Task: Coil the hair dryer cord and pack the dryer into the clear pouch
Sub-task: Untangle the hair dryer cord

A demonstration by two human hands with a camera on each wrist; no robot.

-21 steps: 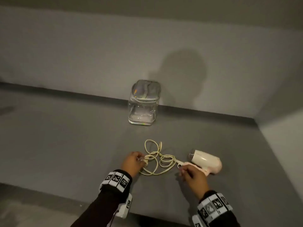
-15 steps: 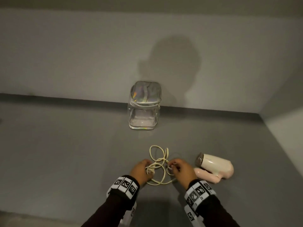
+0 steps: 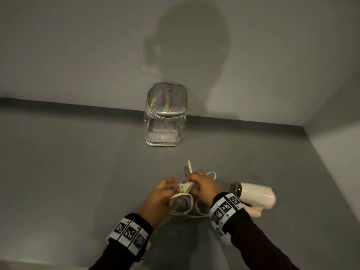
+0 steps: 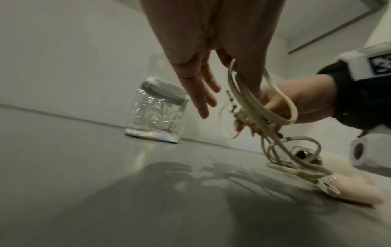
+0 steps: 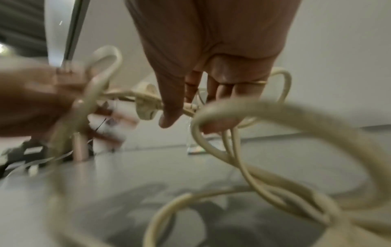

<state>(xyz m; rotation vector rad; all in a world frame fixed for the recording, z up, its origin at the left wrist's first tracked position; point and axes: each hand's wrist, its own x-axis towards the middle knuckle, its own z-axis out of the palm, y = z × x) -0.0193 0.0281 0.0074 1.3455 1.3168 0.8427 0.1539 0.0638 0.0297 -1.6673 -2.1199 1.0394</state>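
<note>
The clear pouch (image 3: 165, 117) stands upright against the back wall, its zipped holographic top shut; it also shows as the pouch (image 4: 156, 113). The cream hair dryer (image 3: 255, 195) lies on the grey surface at the right, behind my right wrist. Its cream cord (image 3: 187, 201) loops between my hands, partly lifted. My left hand (image 3: 161, 193) holds cord loops (image 4: 243, 93) hung over its thumb side, the other fingers (image 4: 203, 100) fairly straight. My right hand (image 3: 202, 186) pinches the plug (image 3: 185, 187) between thumb and fingers; the plug (image 5: 146, 108) points toward the left hand.
The grey surface (image 3: 78, 172) runs to a back wall and meets a side wall at the right (image 3: 331, 152). Its front edge lies below my left sleeve. The dryer's handle (image 4: 349, 192) lies flat with cord loops piled at its end.
My right hand has left the dryer's handle end and moved left to take the plug beside my left hand. Both hands have come together and lifted the cord loops.
</note>
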